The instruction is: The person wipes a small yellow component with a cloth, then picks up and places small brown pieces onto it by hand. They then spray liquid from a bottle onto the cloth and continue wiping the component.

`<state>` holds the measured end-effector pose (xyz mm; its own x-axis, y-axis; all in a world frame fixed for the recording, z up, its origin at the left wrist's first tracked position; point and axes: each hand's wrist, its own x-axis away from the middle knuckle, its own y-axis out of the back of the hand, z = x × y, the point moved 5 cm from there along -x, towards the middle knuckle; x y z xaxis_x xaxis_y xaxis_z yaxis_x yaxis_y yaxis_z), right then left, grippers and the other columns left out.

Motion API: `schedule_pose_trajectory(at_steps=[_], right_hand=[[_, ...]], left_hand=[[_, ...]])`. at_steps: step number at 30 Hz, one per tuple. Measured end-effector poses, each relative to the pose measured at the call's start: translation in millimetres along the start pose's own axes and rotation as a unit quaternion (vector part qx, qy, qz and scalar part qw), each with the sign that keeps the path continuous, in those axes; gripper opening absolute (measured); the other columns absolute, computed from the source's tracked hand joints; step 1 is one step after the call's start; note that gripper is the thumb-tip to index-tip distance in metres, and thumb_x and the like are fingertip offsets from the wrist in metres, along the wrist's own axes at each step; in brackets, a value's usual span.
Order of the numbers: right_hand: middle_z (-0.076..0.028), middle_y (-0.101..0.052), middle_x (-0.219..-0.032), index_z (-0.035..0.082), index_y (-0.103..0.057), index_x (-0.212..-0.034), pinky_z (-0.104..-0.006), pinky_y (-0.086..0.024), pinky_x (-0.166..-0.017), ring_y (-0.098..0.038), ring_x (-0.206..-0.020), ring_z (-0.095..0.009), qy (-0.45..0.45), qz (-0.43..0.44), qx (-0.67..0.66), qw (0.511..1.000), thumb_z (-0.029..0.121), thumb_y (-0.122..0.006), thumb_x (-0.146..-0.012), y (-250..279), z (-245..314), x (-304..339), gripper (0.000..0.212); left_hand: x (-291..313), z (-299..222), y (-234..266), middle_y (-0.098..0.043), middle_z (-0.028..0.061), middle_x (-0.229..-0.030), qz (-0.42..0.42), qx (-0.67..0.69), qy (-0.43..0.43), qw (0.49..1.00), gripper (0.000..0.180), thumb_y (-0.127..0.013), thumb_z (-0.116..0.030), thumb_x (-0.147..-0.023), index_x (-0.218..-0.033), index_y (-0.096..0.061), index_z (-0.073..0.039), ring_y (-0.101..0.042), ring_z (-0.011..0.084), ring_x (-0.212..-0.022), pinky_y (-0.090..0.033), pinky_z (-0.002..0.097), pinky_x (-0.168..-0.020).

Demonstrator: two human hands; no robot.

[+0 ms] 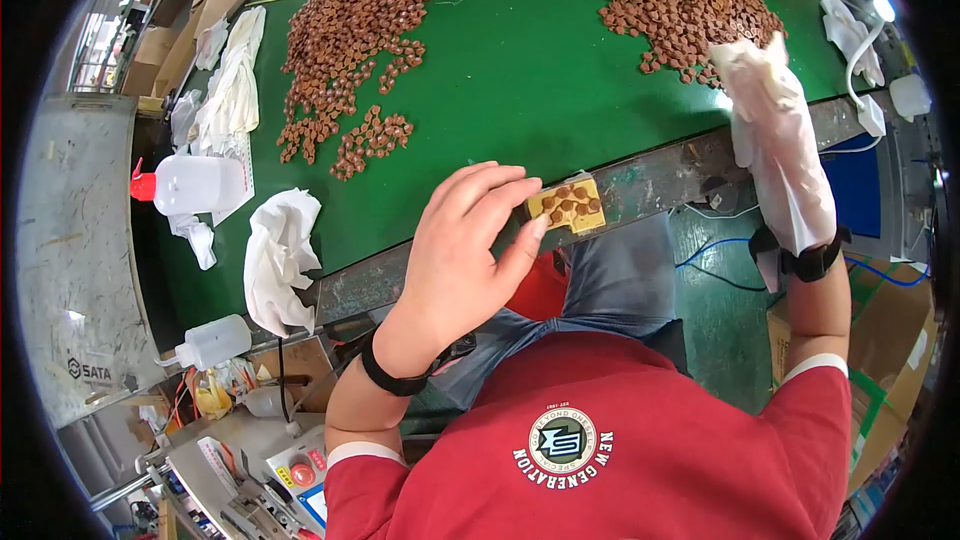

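Note:
My bare left hand (pixel 468 240) is at the table's front edge, thumb and index finger gripping the left end of a small yellow block (pixel 583 225). Several small round brown pieces (pixel 568 202) sit on the block's top. My right hand (pixel 762 90), in a loose white glove, reaches to the near side of the large right pile of brown pieces (pixel 660 0). Its fingers are folded in the glove and blurred, so their grip and anything in them are hidden.
Another pile of brown pieces (pixel 355 15) spreads over the green tabletop (pixel 500 70) at left. White gloves (pixel 232 80), a red-capped bottle (pixel 200 185) and a white cloth (pixel 280 255) lie along the left side. A lamp cable (pixel 858 65) stands at right.

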<state>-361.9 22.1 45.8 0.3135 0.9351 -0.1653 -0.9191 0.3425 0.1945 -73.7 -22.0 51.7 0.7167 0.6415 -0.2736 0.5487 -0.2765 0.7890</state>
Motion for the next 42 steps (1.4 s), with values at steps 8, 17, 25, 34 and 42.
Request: schedule_pose_trajectory(at_steps=[8, 17, 25, 34, 42], right_hand=[[0.004, -0.044, -0.075, 0.009, -0.054, -0.103, -0.0214, -0.03, -0.063, -0.04, -0.072, -0.006, -0.057, -0.199, -0.082, 0.975, 0.043, -0.057, -0.092, 14.8, -2.5, 29.1, 0.036], [0.002, -0.052, -0.081, 0.006, -0.055, -0.111, -0.0213, -0.035, -0.064, -0.047, -0.073, -0.007, -0.063, -0.242, -0.131, 0.959, 0.043, -0.058, -0.092, 22.1, -15.0, 31.5, 0.041], [-0.008, -0.063, -0.093, 0.001, -0.06, -0.111, -0.0283, -0.047, -0.074, -0.059, -0.085, -0.012, 0.084, 0.075, -0.081, 0.99, 0.024, -0.061, -0.092, -47.0, -2.0, 33.6, 0.029], [-0.015, -0.065, -0.091, 0.004, -0.062, -0.094, -0.0349, -0.052, -0.068, -0.064, -0.076, -0.033, 0.14, 0.072, 0.337, 0.928, 0.01, -0.067, -0.079, -104.6, 17.6, 40.6, 0.017], [-0.012, -0.068, -0.096, -0.001, -0.062, -0.099, -0.0296, -0.05, -0.078, -0.065, -0.088, -0.021, 0.196, -0.055, 0.184, 0.962, 0.005, -0.057, -0.091, -23.6, 8.0, 21.6, 0.011]], left_hand=[[-13.7, -6.0, -14.7, -0.062, 0.0118, -0.107, 0.039, -0.006, -0.034, 0.999, 0.03, -0.071, -0.014, -0.08, -0.106, -0.063, -0.003, -0.059, 0.0312, -0.1, -0.048, 0.0416, -0.089], [-15.7, -9.1, -13.8, -0.062, 0.0124, -0.107, 0.049, -0.01, -0.03, 0.998, 0.03, -0.071, -0.014, -0.08, -0.106, -0.063, -0.002, -0.059, 0.0311, -0.101, -0.048, 0.0408, -0.089], [-10.0, -8.9, -11.6, -0.064, 0.011, -0.11, 0.034, 0.002, -0.002, 0.999, 0.03, -0.071, -0.01, -0.08, -0.109, -0.065, -0.004, -0.059, 0.03, -0.105, -0.046, 0.0401, -0.093], [-1.0, -9.2, 0.2, -0.064, 0.0113, -0.113, 0.006, -0.035, 0.003, 0.999, 0.032, -0.07, -0.014, -0.082, -0.111, -0.064, -0.005, -0.059, 0.0306, -0.106, -0.046, 0.0398, -0.094], [-13.0, -15.1, -8.1, -0.064, 0.0114, -0.103, 0.013, -0.014, -0.013, 1.0, 0.026, -0.07, -0.013, -0.08, -0.104, -0.064, -0.002, -0.059, 0.0305, -0.099, -0.047, 0.0398, -0.089]])
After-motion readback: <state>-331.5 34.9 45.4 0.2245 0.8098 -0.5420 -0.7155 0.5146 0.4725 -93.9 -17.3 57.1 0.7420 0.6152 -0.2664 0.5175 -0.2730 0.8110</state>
